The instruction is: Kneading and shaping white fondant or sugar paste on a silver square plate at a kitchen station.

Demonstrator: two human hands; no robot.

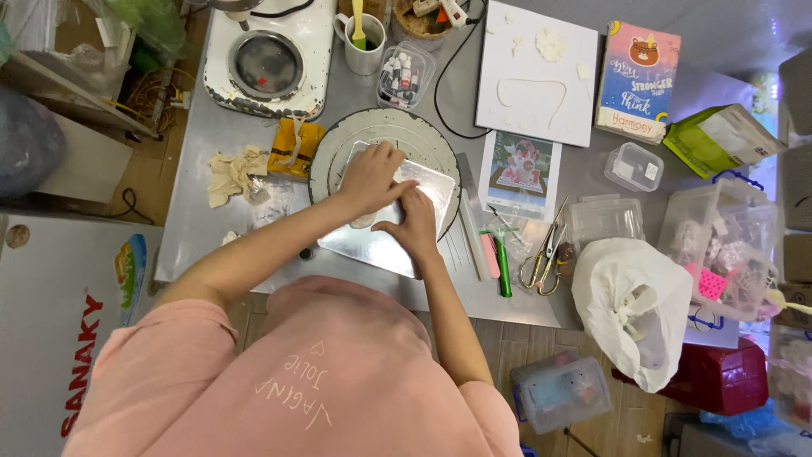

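Both hands met on the silver board (385,241) atop the turntable (334,161). The left hand (372,178) lay spread flat; the right hand (414,222), fingers together, pressed a pale piece (364,222) just left of it.

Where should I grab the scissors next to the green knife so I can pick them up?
Grab the scissors by the yellowish finger loops at the end nearest the table's front edge. The blades point away toward the picture card, so coming from the near side probably keeps your fingers off the sharp part. The green-handled knife lies close on their left, so reach in from the right.
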